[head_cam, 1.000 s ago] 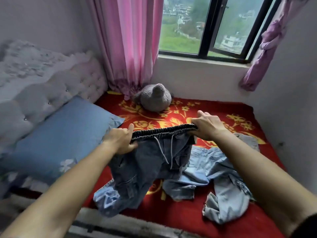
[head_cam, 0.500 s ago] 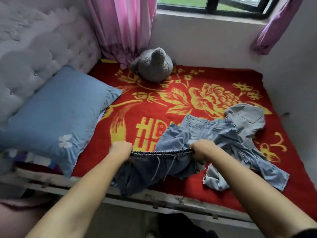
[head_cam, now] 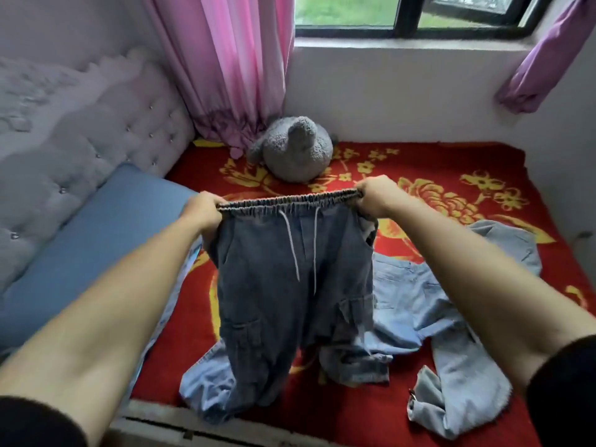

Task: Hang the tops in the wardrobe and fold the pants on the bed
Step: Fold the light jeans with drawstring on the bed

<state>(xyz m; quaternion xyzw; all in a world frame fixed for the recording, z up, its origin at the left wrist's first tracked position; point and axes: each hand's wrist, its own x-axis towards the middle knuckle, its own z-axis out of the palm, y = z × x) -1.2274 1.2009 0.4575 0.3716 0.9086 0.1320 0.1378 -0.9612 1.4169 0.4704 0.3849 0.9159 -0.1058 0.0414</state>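
Observation:
Dark blue cargo pants [head_cam: 290, 285] with an elastic waistband and white drawstrings hang upright above the bed. My left hand [head_cam: 203, 209] grips the waistband's left end and my right hand [head_cam: 375, 196] grips its right end, stretching it flat. The pant legs trail down onto the red blanket [head_cam: 435, 162] near the bed's front edge. A second pair, light blue jeans [head_cam: 451, 333], lies crumpled on the blanket to the right, partly hidden behind the held pants.
A grey plush toy [head_cam: 295, 150] sits at the back of the bed under a pink curtain [head_cam: 225, 59]. A blue pillow [head_cam: 84, 250] lies at the left against a tufted headboard [head_cam: 80, 133]. White walls and a window close the far and right sides.
Both hands have raised the dark pants from low near the bed's front edge, so they now hang full-length with the waistband stretched wider. The view has tilted up.

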